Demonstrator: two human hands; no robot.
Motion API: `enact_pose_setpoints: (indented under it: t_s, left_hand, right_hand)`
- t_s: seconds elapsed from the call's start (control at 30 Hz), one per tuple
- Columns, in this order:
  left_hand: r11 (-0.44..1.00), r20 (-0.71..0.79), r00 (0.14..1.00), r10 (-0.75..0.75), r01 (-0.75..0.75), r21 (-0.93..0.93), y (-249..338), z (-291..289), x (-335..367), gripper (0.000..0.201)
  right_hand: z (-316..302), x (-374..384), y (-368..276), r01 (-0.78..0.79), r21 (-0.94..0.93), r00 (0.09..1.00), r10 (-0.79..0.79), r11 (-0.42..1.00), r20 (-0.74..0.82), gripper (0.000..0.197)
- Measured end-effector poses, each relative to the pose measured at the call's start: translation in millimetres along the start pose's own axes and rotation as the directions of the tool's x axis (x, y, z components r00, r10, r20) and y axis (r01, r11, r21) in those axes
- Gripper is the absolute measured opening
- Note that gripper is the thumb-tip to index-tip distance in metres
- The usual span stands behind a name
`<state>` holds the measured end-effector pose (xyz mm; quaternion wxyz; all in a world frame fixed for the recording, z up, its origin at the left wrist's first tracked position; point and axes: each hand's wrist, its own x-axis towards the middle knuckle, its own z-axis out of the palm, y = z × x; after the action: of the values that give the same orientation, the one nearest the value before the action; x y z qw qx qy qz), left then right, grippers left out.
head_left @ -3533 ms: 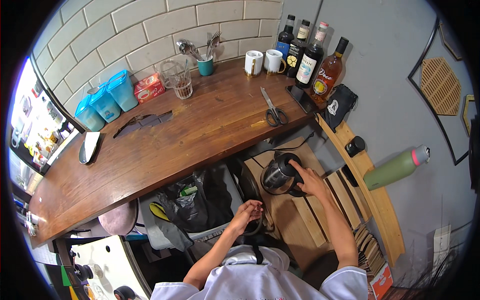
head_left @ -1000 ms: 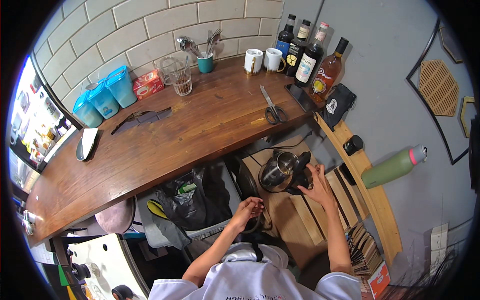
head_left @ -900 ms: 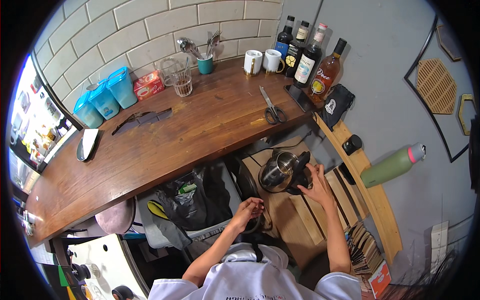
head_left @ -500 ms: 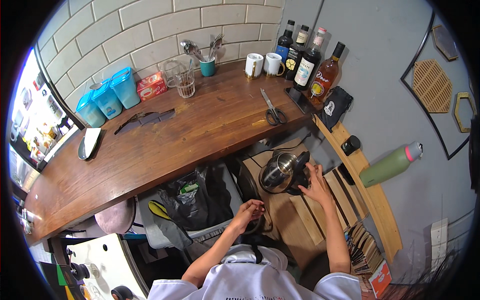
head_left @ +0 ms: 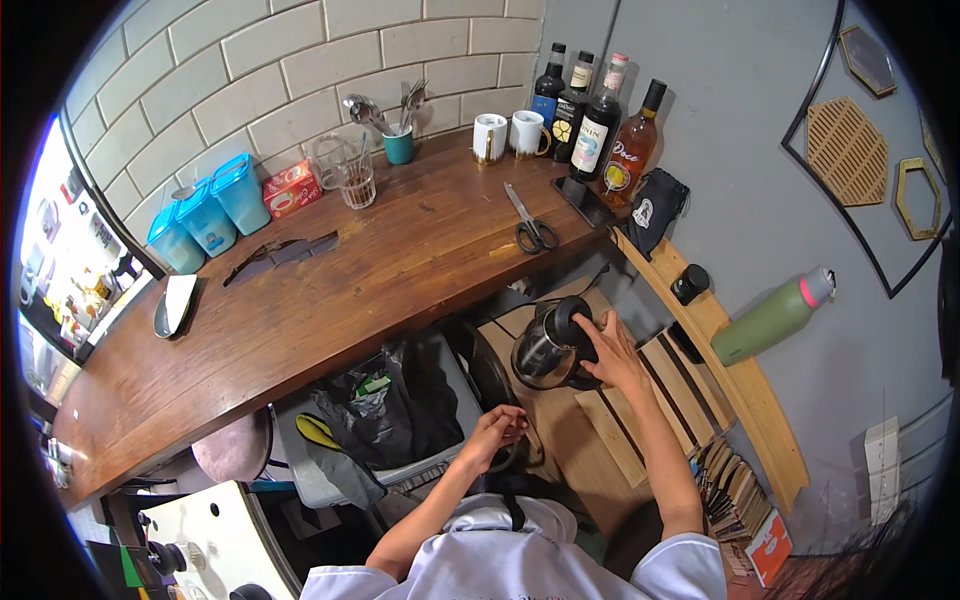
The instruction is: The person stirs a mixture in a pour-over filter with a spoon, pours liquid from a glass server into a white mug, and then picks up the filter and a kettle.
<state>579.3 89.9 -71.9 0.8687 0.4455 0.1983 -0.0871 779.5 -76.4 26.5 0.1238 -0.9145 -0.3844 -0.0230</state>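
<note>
An electric kettle (head_left: 541, 352), dark with a steel-coloured body, stands on the wooden shelf (head_left: 560, 430) below the counter. My right hand (head_left: 614, 352) is on its black lid (head_left: 572, 312), index finger on the lid and thumb lower by the handle. The lid is now down over most of the kettle's mouth. My left hand (head_left: 498, 436) hovers beside the grey bin (head_left: 298, 408), its fingers curled in against the thumb. Whether anything small is inside those fingers is hidden.
Scissors (head_left: 533, 228), white mugs (head_left: 490, 138), several bottles (head_left: 590, 150) and blue canisters (head_left: 205, 225) stand on the wooden counter (head_left: 400, 270). A green flask (head_left: 765, 325) is on the ledge (head_left: 750, 390) at right. A black bag (head_left: 400, 405) lines the bin.
The kettle's raised lid has come down, hiding most of its steel inside. My right hand has moved up and left onto the lid. My left hand has barely moved.
</note>
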Motion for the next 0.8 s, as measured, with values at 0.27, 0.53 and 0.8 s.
enact_pose_setpoints:
  t_s: [0.27, 0.53, 0.8]
  left_hand:
    - [1.000, 0.000, 1.000, 0.007, -0.007, -0.027, -1.2, -3.2, -1.3, 0.017]
    - [0.998, -0.021, 1.000, -0.013, 0.011, -0.055, -0.9, -3.7, -3.3, 0.016]
    - [0.998, -0.032, 0.999, -0.016, 0.014, -0.069, -1.4, -2.5, -3.3, 0.016]
  right_hand:
    - [4.7, 6.5, -3.7, -0.050, -0.039, 0.983, 0.056, 0.998, 0.173, 0.097]
    - [-3.9, 5.0, -3.8, -0.076, -0.046, 0.956, 0.086, 0.996, 0.279, 0.105]
    - [3.1, 10.9, 4.9, -0.075, 0.015, 0.933, 0.065, 0.997, 0.353, 0.100]
